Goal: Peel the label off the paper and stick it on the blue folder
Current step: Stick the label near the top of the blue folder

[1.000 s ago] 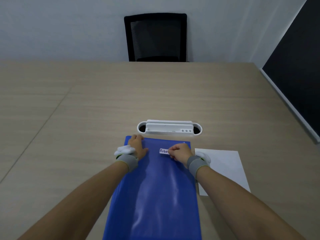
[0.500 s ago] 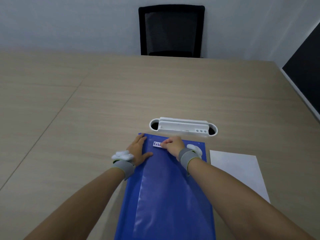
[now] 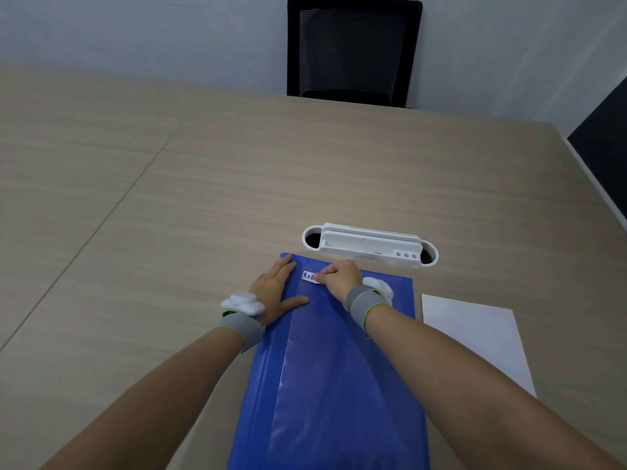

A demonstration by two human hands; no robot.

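A blue folder [image 3: 332, 385] lies lengthwise on the wooden table in front of me. Near its far edge a small white label [image 3: 308, 276] with handwritten letters lies flat on the cover. My right hand [image 3: 339, 279] is curled, its fingertips pressed on the label's right part, so only the left end shows. Flat on the folder's far left corner rests my left hand [image 3: 275, 290], fingers spread and holding nothing. A white sheet of paper [image 3: 475, 337] lies on the table just right of the folder.
A white plastic cable box [image 3: 369, 244] is set into the table just beyond the folder. A black mesh chair [image 3: 353, 49] stands at the far edge. A dark panel [image 3: 604, 147] lines the right wall.
My right fingertips have slid slightly left along the label, covering more of its writing. The left hand stays flat on the folder. My view has swung left.
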